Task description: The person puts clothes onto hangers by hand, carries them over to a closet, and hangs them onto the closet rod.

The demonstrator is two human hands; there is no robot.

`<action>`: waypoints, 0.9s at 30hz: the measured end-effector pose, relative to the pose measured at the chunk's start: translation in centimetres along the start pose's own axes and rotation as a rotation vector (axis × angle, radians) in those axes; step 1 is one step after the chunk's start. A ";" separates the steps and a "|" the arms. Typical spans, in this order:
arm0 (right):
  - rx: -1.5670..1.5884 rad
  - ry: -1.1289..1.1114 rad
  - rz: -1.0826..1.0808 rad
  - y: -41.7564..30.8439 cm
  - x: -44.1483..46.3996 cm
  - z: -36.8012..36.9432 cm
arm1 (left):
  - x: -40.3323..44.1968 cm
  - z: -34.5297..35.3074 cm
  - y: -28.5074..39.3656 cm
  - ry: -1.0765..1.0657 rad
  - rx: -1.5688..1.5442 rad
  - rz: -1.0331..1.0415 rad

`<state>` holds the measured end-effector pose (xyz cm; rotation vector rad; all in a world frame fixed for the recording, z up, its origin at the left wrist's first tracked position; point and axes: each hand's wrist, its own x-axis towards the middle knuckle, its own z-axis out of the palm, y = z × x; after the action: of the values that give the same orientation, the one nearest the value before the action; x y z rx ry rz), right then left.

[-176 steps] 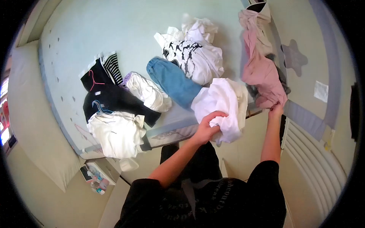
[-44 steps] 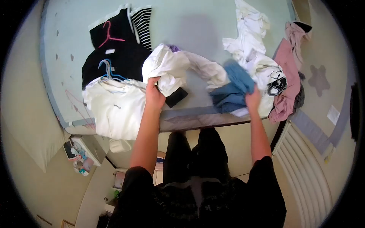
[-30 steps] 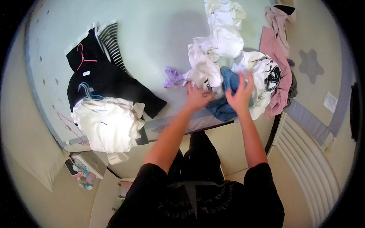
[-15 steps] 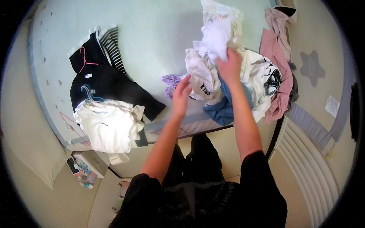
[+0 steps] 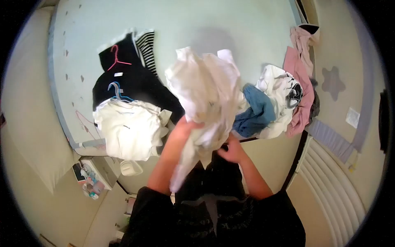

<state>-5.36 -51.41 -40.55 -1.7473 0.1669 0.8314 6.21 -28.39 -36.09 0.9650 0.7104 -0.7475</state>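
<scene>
A crumpled white garment [image 5: 205,90] is lifted in front of my body, above the bed's near edge; its exact kind is unclear. My left hand [image 5: 187,128] is closed on its lower left side, with a sleeve-like strip hanging over the forearm. Just below the garment's lower right edge is my right hand [image 5: 232,150], thumb and fingers apart, fingertips partly hidden behind the cloth. Nearest to that hand on the bed lie blue denim [image 5: 257,113] and a white garment with a black print [image 5: 275,82].
To the left lie a black garment [image 5: 135,84] with a pink hanger [image 5: 117,59], and a white top [image 5: 129,129] with blue hangers [image 5: 117,92]. Pink clothing [image 5: 302,86] lines the bed's right side. A ribbed white panel [image 5: 329,185] stands at lower right.
The white garment has come off the right-hand pile toward my body. My left hand has taken hold of it. My right hand has moved down toward me; the lilac item is out of sight.
</scene>
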 end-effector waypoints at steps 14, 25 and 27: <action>0.643 0.287 0.039 -18.3 2.0 3.7 | -11.3 -6.4 0.8 0.292 -0.207 0.334; 0.511 0.499 -0.374 -26.0 -1.5 -0.1 | -18.8 -17.8 3.3 1.105 0.529 0.864; 0.440 0.479 -0.392 -27.1 -1.7 -0.9 | -19.6 -20.4 3.6 1.253 0.546 0.992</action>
<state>7.47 -43.19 -18.12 -1.4607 0.2892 0.0689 -5.59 -4.13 -26.80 2.0857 0.9274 0.7013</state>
